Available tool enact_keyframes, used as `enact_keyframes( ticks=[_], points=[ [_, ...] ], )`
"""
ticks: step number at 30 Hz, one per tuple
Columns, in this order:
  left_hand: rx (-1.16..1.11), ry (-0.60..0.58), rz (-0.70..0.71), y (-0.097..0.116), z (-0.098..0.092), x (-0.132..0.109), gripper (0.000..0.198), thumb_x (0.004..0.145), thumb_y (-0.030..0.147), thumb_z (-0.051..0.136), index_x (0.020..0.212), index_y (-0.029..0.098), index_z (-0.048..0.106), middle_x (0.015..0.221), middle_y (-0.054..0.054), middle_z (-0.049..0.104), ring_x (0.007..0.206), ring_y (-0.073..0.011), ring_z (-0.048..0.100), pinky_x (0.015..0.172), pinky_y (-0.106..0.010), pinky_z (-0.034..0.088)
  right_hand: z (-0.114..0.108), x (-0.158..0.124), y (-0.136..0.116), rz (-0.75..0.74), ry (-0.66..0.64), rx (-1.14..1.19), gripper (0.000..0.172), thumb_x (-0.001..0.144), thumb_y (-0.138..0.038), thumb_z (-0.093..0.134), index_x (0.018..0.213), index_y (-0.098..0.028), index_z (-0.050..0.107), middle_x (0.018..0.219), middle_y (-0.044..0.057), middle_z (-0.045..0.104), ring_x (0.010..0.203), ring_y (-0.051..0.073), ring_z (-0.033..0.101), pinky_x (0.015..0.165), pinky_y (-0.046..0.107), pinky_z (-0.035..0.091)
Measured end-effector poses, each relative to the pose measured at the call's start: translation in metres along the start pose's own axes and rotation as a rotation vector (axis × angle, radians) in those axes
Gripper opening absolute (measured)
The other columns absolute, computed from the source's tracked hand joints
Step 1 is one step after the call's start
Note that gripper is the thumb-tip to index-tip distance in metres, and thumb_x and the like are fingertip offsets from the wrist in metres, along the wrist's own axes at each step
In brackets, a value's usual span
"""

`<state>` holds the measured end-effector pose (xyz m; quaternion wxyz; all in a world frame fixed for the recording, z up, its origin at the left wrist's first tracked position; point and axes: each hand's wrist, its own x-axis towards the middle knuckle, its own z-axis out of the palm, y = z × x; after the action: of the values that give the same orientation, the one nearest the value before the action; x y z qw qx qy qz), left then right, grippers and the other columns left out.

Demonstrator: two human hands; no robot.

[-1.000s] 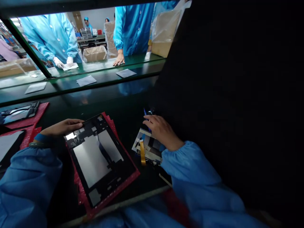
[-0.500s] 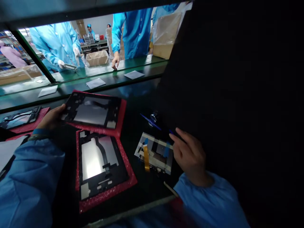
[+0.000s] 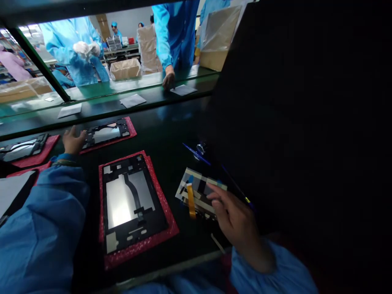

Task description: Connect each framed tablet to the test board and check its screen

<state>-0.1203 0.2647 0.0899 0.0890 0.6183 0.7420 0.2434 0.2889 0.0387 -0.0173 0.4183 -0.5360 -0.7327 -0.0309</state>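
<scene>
My left hand [image 3: 74, 141] is open at the left end of a black-framed tablet panel [image 3: 107, 132], its fingers apart. That panel lies flat on pink bubble wrap [image 3: 132, 126] on the dark bench. Nearer to me lies a second black-framed panel [image 3: 130, 204] with a silver middle and a dark ribbon cable, also on pink bubble wrap [image 3: 161, 204]. My right hand [image 3: 237, 222] is open, fingers stretched over the right part of a flat taped component [image 3: 199, 190]. An orange flex cable [image 3: 191, 200] lies across this component. Whether the fingertips touch it I cannot tell.
Another panel [image 3: 23, 148] on pink wrap lies at far left. Blue tweezers [image 3: 197, 154] lie beyond the component, a thin blue tool [image 3: 235, 183] at its right. White sheets [image 3: 133, 101] lie on the belt; a co-worker's hand [image 3: 168, 78] reaches to one.
My left hand has laid the held panel down at the back left and let go of it. My right hand has moved left and toward me, over the component. The co-worker's hand has moved right.
</scene>
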Motion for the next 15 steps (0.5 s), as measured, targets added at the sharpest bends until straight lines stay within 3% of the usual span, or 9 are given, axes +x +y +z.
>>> enact_keyframes(
  ticks=[1,3,5,7,9,12,15],
  points=[
    [0.026,0.002,0.025,0.004,0.006,-0.011,0.047,0.096,0.035,0.059,0.139,0.017,0.053,0.146,-0.014,0.053,0.131,-0.0331,0.052,0.109,-0.058,0.042,0.001,-0.001,-0.004,0.039,-0.037,0.026,0.036,0.103,-0.032,0.039,0.13,-0.022,0.06,0.077,0.003,0.072,0.066,0.016,0.072,0.061,0.026,0.059],
    [0.044,-0.121,0.121,0.01,0.024,-0.044,0.052,0.096,0.029,0.056,0.144,0.01,0.048,0.144,-0.017,0.056,0.136,-0.0318,0.051,0.115,-0.049,0.039,0.006,-0.003,-0.01,0.115,-0.113,0.091,0.035,0.102,-0.038,0.044,0.128,-0.022,0.062,0.072,0.001,0.071,0.061,0.016,0.07,0.058,0.025,0.059],
    [0.064,-0.244,0.233,0.015,0.044,-0.09,0.068,0.084,0.034,0.071,0.146,0.014,0.05,0.15,-0.016,0.053,0.145,-0.0335,0.04,0.119,-0.045,0.033,0.015,-0.003,-0.016,0.184,-0.173,0.16,0.036,0.098,-0.042,0.052,0.126,-0.022,0.064,0.075,0.002,0.073,0.062,0.016,0.071,0.059,0.026,0.06],
    [0.154,-0.337,0.425,0.017,0.064,-0.139,0.072,0.084,0.045,0.07,0.146,0.014,0.05,0.155,-0.02,0.046,0.151,-0.0389,0.026,0.121,-0.054,0.027,0.023,-0.001,-0.019,0.241,-0.211,0.243,0.036,0.095,-0.042,0.056,0.123,-0.021,0.066,0.078,0.003,0.075,0.067,0.018,0.073,0.062,0.028,0.061],
    [0.228,-0.361,0.543,0.019,0.081,-0.179,0.063,0.092,0.051,0.055,0.144,0.016,0.051,0.155,-0.022,0.045,0.149,-0.0404,0.03,0.119,-0.058,0.031,0.03,0.001,-0.021,0.29,-0.232,0.348,0.032,0.094,-0.039,0.056,0.117,-0.021,0.07,0.083,0.005,0.076,0.072,0.018,0.074,0.067,0.029,0.062],
    [0.246,-0.29,0.507,0.023,0.094,-0.208,0.064,0.093,0.051,0.052,0.14,0.008,0.052,0.151,-0.029,0.046,0.147,-0.0444,0.033,0.117,-0.061,0.034,0.037,0.007,-0.023,0.399,-0.265,0.537,0.029,0.093,-0.036,0.057,0.112,-0.02,0.072,0.084,0.005,0.076,0.075,0.018,0.074,0.069,0.029,0.062],
    [0.051,-0.243,0.499,0.03,0.095,-0.213,0.055,0.093,0.037,0.049,0.141,0.01,0.048,0.143,-0.026,0.056,0.138,-0.0369,0.049,0.114,-0.054,0.042,0.039,0.012,-0.025,0.546,-0.261,0.747,0.037,0.09,-0.042,0.061,0.119,-0.019,0.067,0.083,0.003,0.073,0.074,0.018,0.074,0.067,0.029,0.061]
  ],
)
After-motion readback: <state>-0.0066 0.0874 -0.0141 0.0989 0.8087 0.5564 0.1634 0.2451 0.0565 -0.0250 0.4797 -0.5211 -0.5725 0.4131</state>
